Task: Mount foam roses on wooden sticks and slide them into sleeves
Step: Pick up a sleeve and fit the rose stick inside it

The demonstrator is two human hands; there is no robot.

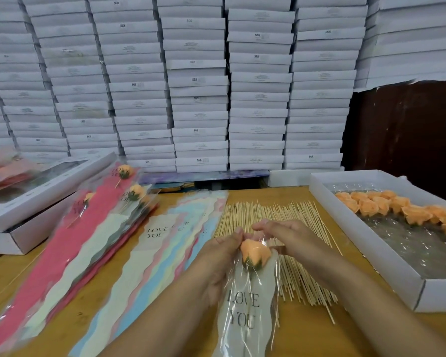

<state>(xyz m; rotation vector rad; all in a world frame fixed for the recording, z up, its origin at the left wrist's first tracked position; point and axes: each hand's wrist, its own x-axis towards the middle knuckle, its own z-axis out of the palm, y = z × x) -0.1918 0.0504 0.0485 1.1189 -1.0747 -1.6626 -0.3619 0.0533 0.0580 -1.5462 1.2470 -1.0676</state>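
Note:
An orange foam rose [255, 252] with a green base sits at the mouth of a clear sleeve [245, 313] printed "LOVE YOU", held above the table. My left hand [220, 256] grips the sleeve's left edge beside the rose. My right hand [281, 233] pinches the sleeve's top edge on the right. The rose's stick is hidden inside the sleeve. A spread of wooden sticks [273, 220] lies under my hands.
A white tray [371, 253] of loose orange roses [402, 207] stands at the right. Empty pastel sleeves [165, 243] fan out left of centre. Finished sleeved roses [108, 217] pile at the left beside white boxes [36, 199]. Stacked white boxes [198, 86] wall the back.

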